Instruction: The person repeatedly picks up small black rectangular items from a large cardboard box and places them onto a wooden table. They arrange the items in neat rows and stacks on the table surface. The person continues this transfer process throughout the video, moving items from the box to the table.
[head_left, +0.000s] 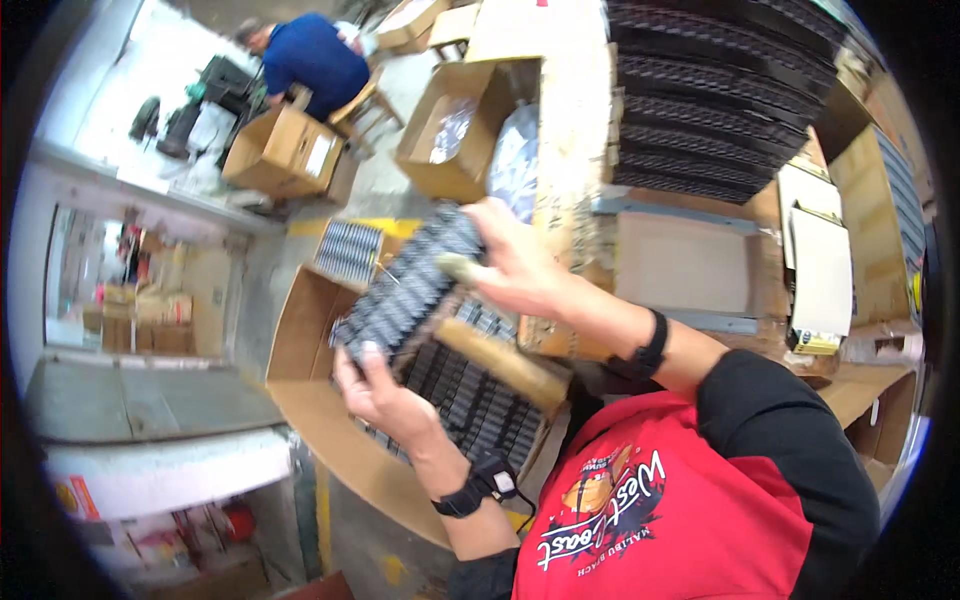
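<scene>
Between my two hands is a tilted block of dark grey ribbed pieces, slightly blurred, whose exact kind I cannot make out. My left hand grips its near lower end, thumb on top. At the far upper end, my right hand clasps it, with a yellowish covering on the thumb. Below the block stands an open cardboard carton, packed with rows of similar dark ribbed pieces. Part of the carton's contents is hidden by my hands and the block.
To the right, a workbench carries a tall stack of black ribbed strips and a shallow grey-edged tray. Another open carton with clear plastic stands ahead. A seated person in blue is at far left, near a closed-looking carton.
</scene>
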